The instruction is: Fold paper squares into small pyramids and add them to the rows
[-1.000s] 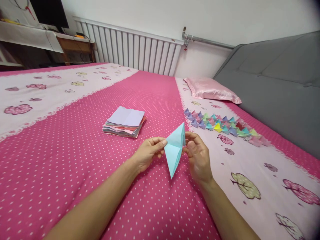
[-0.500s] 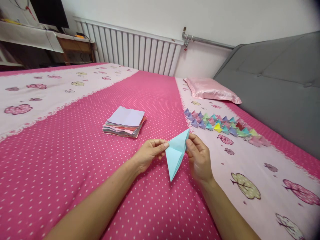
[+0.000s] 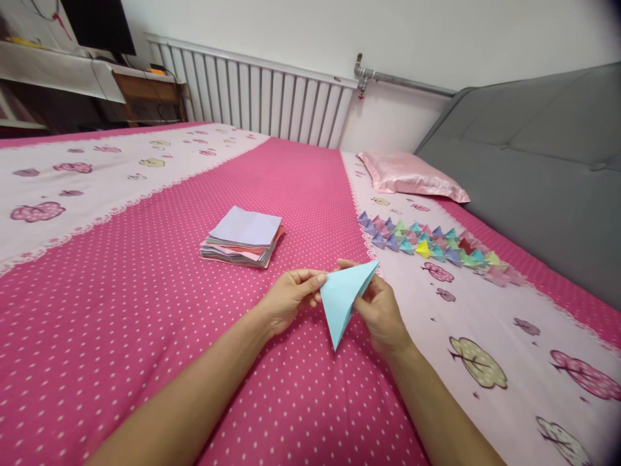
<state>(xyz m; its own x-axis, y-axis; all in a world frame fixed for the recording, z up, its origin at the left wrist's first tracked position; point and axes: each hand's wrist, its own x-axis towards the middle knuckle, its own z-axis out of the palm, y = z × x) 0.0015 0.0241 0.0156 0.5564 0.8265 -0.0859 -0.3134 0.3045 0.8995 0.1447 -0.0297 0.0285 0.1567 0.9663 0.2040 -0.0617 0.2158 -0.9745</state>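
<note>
A light blue sheet of origami paper (image 3: 343,294), folded into a layered triangle, is held above the pink bedspread between my two hands. My left hand (image 3: 291,298) pinches its left corner between thumb and fingers. On the other side, my right hand (image 3: 381,310) has its thumb at the open edge of the folds, with its fingers behind the paper and partly hidden. One point of the triangle hangs downward and another points up to the right.
A stack of square coloured paper (image 3: 245,226) lies beyond my left hand. Rows of small folded paper pieces (image 3: 436,249) in several colours stand to the right. Farther back are a pink pillow (image 3: 412,175), a grey headboard (image 3: 528,149) and a white radiator (image 3: 252,90).
My right thumb has moved down and under the paper's edge. The paper's upper right point has swung outward to the right, and its face now looks smoother. My left hand keeps its pinch.
</note>
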